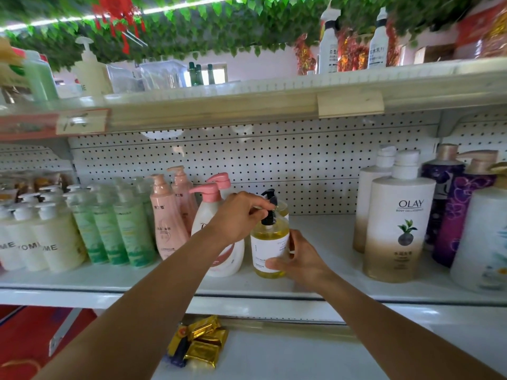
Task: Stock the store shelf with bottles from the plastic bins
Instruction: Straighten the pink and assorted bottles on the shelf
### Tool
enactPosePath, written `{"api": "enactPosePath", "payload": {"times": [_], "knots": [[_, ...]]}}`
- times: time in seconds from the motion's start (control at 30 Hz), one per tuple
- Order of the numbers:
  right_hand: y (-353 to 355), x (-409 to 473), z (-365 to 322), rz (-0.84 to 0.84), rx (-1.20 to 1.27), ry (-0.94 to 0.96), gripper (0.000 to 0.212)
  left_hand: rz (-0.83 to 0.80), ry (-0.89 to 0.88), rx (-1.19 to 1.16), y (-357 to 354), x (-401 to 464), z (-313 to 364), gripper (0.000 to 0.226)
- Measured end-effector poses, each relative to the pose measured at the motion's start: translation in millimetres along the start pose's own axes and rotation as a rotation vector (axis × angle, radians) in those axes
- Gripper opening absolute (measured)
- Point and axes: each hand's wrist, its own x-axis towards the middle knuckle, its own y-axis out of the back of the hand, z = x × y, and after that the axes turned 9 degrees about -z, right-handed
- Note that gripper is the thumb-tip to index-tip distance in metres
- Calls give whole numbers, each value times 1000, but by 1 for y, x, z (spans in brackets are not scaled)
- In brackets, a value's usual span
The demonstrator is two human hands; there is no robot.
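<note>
A clear bottle of yellow liquid (270,242) with a black pump and a white label stands on the white middle shelf (323,242). My left hand (238,215) pinches the black pump head from the left. My right hand (299,259) grips the bottle's lower body from the right, thumb across the label. A second yellow bottle (282,208) stands right behind it, mostly hidden. No plastic bin is in view.
To the left stand white bottles with pink pumps (216,223), pink bottles (167,215), green bottles (120,226) and cream bottles (55,237). Large Olay bottles (397,215) and purple bottles (455,204) stand at the right. Gold packets (203,344) lie on the lower shelf.
</note>
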Motion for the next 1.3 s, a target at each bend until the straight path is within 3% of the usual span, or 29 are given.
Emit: {"api": "enactPosePath", "payload": {"times": [0.4,0.67,0.83,1.03,1.17,1.3], "knots": [[-4,-2,-2,32,-49,-40,66,12,11,-44,-3,-4,1,26],[-9,-33,3,98,-55,4,60,-89,13,-156,-15,-18,-5,45],[3,-68,-6,266,-75,11,54,-58,-36,-23,-24,-24,-4,57],[27,-112,7,502,-84,-48,39,247,-261,16,-50,-49,19,51],[56,-127,19,681,-152,-44,33,133,-320,-74,-88,-61,37,55],[88,-133,30,720,-155,-82,41,4,-213,-238,-130,-55,54,57]]}}
